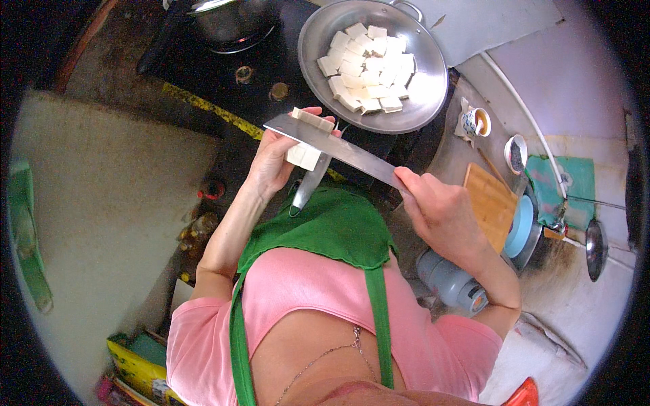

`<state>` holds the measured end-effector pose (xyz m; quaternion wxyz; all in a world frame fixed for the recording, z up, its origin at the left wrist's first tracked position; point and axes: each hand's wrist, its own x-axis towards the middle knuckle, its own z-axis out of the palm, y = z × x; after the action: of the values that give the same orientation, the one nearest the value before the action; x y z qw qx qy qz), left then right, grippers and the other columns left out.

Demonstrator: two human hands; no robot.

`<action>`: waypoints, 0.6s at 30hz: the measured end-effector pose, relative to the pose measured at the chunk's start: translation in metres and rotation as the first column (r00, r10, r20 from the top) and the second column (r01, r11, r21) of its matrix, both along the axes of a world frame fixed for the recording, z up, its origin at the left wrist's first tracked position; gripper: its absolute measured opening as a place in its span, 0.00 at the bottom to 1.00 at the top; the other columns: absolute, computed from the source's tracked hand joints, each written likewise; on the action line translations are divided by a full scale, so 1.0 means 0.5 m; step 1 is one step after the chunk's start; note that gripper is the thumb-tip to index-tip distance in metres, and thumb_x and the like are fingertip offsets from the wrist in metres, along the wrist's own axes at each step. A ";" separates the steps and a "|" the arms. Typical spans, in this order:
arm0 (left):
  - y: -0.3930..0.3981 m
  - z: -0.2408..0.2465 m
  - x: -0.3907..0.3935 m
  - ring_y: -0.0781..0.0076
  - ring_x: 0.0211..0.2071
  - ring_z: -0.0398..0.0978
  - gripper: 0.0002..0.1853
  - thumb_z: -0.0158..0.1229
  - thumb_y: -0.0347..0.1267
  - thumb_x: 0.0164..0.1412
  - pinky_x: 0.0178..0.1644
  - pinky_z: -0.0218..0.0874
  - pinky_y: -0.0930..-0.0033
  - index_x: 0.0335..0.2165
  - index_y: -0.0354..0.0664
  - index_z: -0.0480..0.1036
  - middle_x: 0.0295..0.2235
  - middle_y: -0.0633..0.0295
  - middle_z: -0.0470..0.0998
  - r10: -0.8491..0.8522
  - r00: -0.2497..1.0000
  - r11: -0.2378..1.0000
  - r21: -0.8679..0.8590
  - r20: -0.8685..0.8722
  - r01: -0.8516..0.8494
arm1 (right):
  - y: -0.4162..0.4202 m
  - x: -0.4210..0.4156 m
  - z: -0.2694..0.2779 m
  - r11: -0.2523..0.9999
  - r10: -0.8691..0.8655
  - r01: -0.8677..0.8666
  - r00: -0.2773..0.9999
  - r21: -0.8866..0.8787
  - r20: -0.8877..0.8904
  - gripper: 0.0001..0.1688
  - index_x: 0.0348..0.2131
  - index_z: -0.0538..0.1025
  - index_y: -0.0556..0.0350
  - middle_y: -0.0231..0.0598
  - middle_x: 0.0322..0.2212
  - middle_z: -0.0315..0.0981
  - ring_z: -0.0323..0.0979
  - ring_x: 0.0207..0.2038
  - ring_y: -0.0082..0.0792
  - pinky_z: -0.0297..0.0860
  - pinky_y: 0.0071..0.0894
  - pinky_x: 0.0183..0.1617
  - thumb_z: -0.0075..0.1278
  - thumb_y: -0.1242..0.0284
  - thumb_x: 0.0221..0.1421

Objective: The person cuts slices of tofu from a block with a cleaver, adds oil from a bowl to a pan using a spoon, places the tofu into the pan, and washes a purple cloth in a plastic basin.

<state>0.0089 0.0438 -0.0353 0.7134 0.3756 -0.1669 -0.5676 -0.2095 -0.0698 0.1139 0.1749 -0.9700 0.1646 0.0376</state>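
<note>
My left hand (274, 160) holds a block of white tofu (303, 156) on its palm, fingers spread beneath. In my right hand (439, 210) is a large knife with a broad metal blade (355, 157). The blade lies across the tofu, and a tofu slice (312, 120) shows on its far side. Beyond my hands sits a two-handled metal wok (431, 96), its bottom spread with many tofu pieces (373, 71). The wok's long metal handle (310, 188) runs toward me, passing below the knife. The knife's grip is hidden in my fist.
A metal pot (233, 25) stands on the dark stove at the far left. On the right are two small cups (480, 122), (516, 152) with contents, a wooden cutting board (490, 203), a blue basin (519, 226) and a ladle (596, 248). A gas cylinder (449, 281) stands lower right.
</note>
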 end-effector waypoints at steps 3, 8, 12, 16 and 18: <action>-0.002 0.011 0.000 0.54 0.48 0.71 0.28 0.50 0.40 0.57 0.54 0.61 0.56 0.52 0.34 0.58 0.48 0.47 0.69 -0.009 0.999 1.000 0.006 -0.038 0.009 | 0.003 0.000 -0.007 1.000 0.002 -0.002 0.999 0.002 0.039 0.20 0.44 0.68 0.59 0.45 0.22 0.66 0.70 0.24 0.44 0.66 0.39 0.26 0.49 0.79 0.49; -0.006 0.016 0.000 0.55 0.46 0.72 0.27 0.55 0.28 0.52 0.53 0.62 0.58 0.51 0.31 0.60 0.47 0.47 0.70 -0.009 0.989 0.999 -0.035 -0.148 0.004 | 0.005 0.005 -0.015 0.999 0.015 -0.013 0.999 -0.042 0.045 0.18 0.43 0.69 0.59 0.43 0.21 0.66 0.70 0.22 0.42 0.67 0.38 0.24 0.49 0.77 0.49; -0.007 0.026 0.001 0.56 0.47 0.72 0.29 0.57 0.28 0.51 0.53 0.62 0.58 0.51 0.32 0.60 0.48 0.48 0.70 -0.007 0.993 1.000 -0.011 -0.121 0.005 | 0.006 0.007 -0.024 0.998 0.021 -0.021 1.000 -0.061 0.010 0.20 0.43 0.69 0.60 0.43 0.23 0.67 0.70 0.23 0.41 0.67 0.37 0.25 0.50 0.78 0.48; -0.009 0.027 -0.003 0.57 0.50 0.69 0.30 0.58 0.29 0.51 0.55 0.60 0.60 0.52 0.32 0.60 0.49 0.50 0.69 -0.027 0.996 0.999 -0.025 -0.081 0.025 | 0.002 0.010 -0.039 0.998 0.035 -0.032 0.999 -0.060 0.041 0.21 0.44 0.68 0.61 0.41 0.22 0.66 0.70 0.23 0.40 0.67 0.37 0.25 0.51 0.78 0.47; -0.009 0.039 -0.011 0.58 0.53 0.66 0.31 0.58 0.30 0.50 0.57 0.57 0.60 0.53 0.33 0.59 0.50 0.51 0.68 -0.038 0.999 0.998 -0.043 -0.025 0.036 | 0.003 0.015 -0.046 0.997 0.025 -0.023 0.999 -0.073 0.032 0.23 0.45 0.68 0.61 0.41 0.21 0.65 0.70 0.23 0.40 0.67 0.36 0.25 0.51 0.78 0.46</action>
<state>0.0035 0.0395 -0.0160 0.7126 0.3498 -0.1765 -0.5819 -0.2018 -0.0685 0.0911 0.1418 -0.9781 0.1512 0.0179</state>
